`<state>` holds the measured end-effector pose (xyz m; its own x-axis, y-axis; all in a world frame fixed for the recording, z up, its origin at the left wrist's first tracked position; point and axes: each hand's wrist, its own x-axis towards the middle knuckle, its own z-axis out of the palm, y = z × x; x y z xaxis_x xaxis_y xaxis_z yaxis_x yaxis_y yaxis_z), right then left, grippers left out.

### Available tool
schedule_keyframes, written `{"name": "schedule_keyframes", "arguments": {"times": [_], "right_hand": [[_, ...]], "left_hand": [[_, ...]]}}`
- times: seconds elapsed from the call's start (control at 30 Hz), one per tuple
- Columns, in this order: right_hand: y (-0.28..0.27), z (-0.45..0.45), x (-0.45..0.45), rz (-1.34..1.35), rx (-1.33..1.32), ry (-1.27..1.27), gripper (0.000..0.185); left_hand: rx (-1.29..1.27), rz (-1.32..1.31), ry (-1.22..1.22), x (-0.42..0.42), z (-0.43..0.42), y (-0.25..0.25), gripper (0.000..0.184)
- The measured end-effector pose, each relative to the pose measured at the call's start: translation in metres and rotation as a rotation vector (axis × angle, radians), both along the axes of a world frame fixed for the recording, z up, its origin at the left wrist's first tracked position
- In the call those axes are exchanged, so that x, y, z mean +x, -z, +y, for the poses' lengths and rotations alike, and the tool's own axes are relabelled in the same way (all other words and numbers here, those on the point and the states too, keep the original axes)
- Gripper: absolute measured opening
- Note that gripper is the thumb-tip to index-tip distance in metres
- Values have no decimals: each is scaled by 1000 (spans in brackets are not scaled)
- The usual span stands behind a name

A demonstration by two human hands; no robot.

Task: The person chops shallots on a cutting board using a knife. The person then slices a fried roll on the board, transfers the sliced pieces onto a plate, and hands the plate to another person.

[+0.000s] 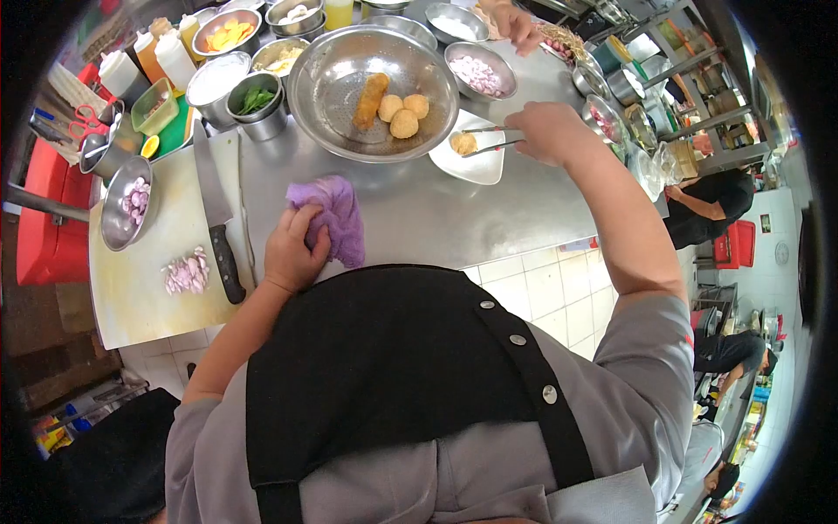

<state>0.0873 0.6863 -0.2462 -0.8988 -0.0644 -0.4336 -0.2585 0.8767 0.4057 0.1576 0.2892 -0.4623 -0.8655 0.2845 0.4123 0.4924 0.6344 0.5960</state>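
My right hand [543, 133] is closed on metal tongs [496, 148]. Between the tong tips sits a breaded ball [463, 143], over a white square dish [484, 164]; whether it touches the dish I cannot tell. Left of the dish, a large steel bowl [319, 96] holds a fried roll [371, 100] and several breaded balls [403, 123]. My left hand [298, 249] grips a purple cloth [334, 218] on the steel table [410, 205], at its front edge.
At left a cutting board [131, 297] bears a knife [226, 253], chopped shallots [187, 272] and a tilted steel bowl [147, 205]. Squeeze bottles [175, 61] and ingredient bowls line the back. Another person's hand [517, 26] is near a bowl of chopped shallots [476, 76]. People work at right.
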Motion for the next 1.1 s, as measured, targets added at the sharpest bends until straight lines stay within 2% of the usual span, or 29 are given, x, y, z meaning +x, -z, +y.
{"name": "schedule_keyframes", "arguments": {"times": [0.23, 0.53, 0.63, 0.83, 1.1], "right_hand": [[7, -4, -11, -85, -60, 141, 41], [3, -8, -10, -87, 28, 127, 44], [4, -12, -7, -54, 45, 92, 32], [-11, -29, 1, -55, 100, 77, 29], [0, -29, 6, -50, 113, 104, 25]], "left_hand": [[12, 13, 0, -1, -1, 3, 33], [25, 1, 0, 0, 1, 1, 32], [27, 6, 4, -1, -1, 2, 32], [32, -32, -4, 1, 0, -2, 32], [41, -36, -5, 1, -1, -3, 32]]}}
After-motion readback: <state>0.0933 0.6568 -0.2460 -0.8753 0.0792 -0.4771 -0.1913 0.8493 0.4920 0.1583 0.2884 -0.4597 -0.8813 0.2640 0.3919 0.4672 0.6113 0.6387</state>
